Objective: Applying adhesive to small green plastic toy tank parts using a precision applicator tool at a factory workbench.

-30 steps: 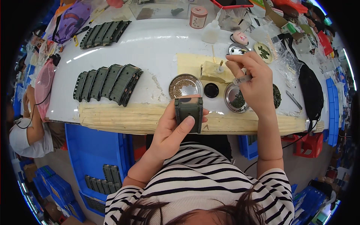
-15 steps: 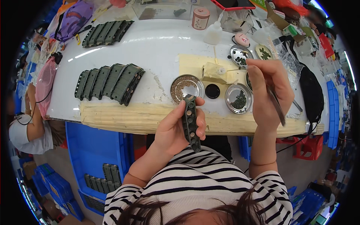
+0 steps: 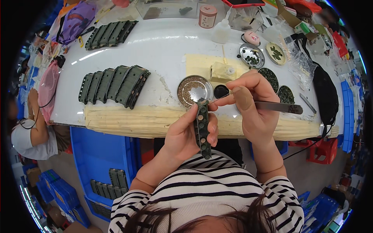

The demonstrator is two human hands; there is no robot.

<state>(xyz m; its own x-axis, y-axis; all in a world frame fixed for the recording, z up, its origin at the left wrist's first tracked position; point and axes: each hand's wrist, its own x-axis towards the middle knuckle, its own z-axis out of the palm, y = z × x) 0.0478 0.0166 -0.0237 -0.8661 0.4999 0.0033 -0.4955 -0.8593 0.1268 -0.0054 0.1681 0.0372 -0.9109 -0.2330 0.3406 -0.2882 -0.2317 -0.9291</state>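
My left hand grips a narrow dark green camouflage strip with round spots and a few pale pinkish discs along it, held upright over the table's near edge. My right hand is closed on metal tweezers, their blunt end pointing right. The tweezers' tips are hidden by the fingers, close to the top of the strip; whether they hold a small piece I cannot tell. Just beyond the hands are a round metal dish of small tan bits and a small black round pot.
Stacked green curved pieces lie at left, with another stack behind. Several dishes of dark green bits stand at right. Beyond are a tape-wrapped block, a squeeze bottle and a pink tin. A blue crate sits below.
My right hand has come left and down from above the right-hand dishes to the top of the strip, the tweezers turning level. My left hand has shifted slightly right with the strip.
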